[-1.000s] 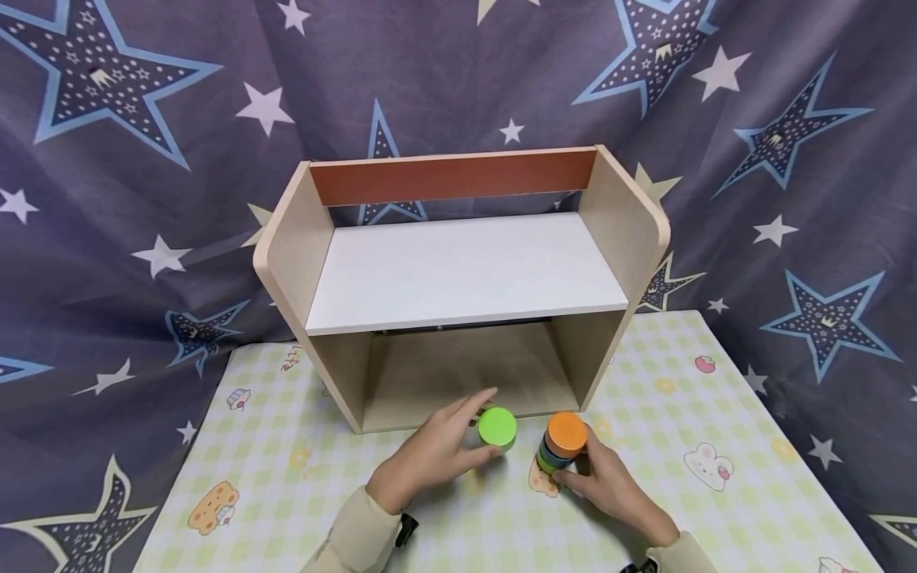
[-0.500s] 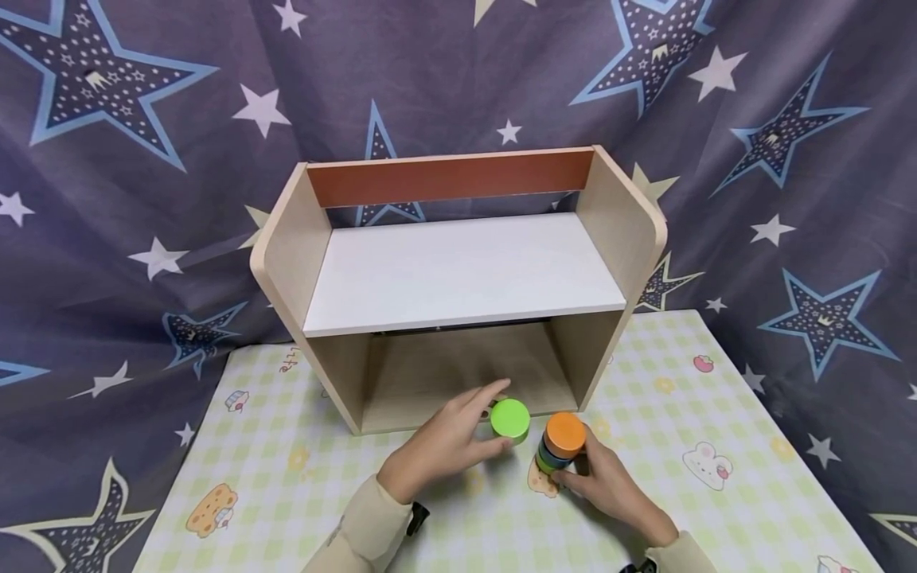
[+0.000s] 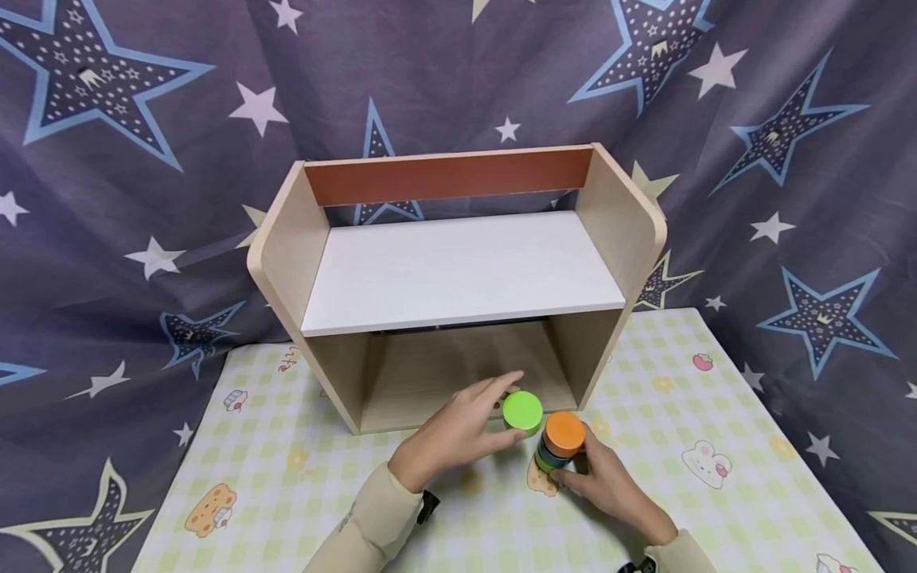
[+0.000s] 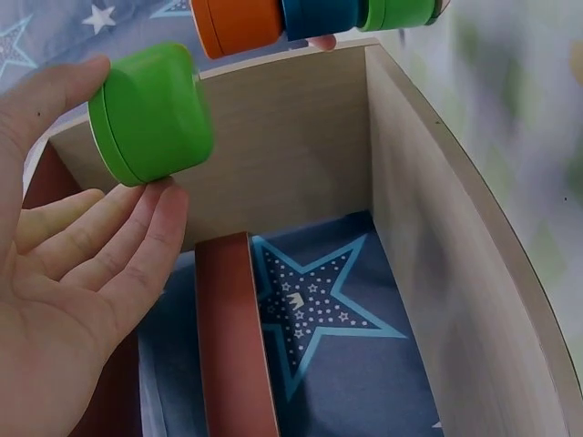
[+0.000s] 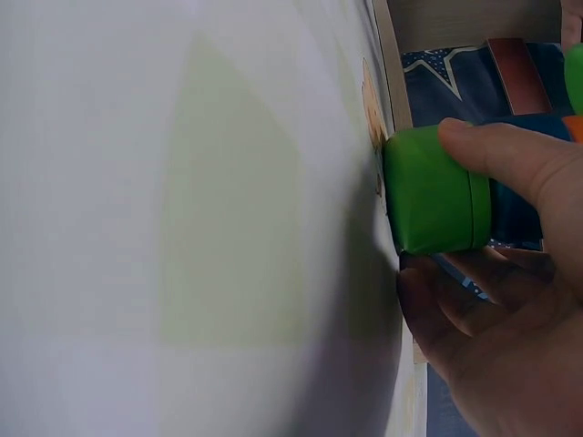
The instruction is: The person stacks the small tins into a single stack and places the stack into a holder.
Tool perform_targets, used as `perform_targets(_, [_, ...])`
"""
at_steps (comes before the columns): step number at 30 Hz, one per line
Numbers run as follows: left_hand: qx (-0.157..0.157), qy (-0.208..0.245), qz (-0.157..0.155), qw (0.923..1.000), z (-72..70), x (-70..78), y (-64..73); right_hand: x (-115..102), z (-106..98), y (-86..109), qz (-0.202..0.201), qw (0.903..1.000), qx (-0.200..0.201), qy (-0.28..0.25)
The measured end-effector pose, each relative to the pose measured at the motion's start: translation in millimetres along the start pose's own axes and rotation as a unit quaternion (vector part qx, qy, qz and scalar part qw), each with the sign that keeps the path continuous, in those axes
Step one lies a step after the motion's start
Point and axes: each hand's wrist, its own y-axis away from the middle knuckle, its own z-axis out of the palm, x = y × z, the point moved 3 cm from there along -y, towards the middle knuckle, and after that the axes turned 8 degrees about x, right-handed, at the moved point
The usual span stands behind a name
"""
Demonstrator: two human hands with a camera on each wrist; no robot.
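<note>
My left hand (image 3: 458, 430) pinches a bright green rounded cylinder block (image 3: 522, 411) between thumb and fingertips, in the air just left of a small stack. In the left wrist view this green block (image 4: 153, 114) hangs apart from the stack, its flat face and rounded side showing. The stack stands upright on the cloth: an orange block (image 3: 564, 431) on top, a blue block (image 4: 321, 16) in the middle and another green block (image 5: 433, 191) at the bottom. My right hand (image 3: 609, 481) holds the stack from the right, its thumb lying on the lowest block in the right wrist view.
A wooden shelf unit (image 3: 458, 274) with a white board and a reddish-brown back rail stands behind the hands. Under it lies a green-checked tablecloth (image 3: 286, 493) with cartoon prints. A dark star-patterned curtain (image 3: 444, 72) hangs behind and at both sides.
My left hand has carried the green block rightward and slightly away from me, closer to the stack. The right hand and the stack have stayed in place.
</note>
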Motion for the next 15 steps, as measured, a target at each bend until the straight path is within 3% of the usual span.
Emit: perform_targets(15, [0.004, 0.012, 0.021, 0.9997, -0.5, 5.2, -8.6, -0.4, 0.4, 0.3, -0.009, 0.9998, -0.006, -0.016])
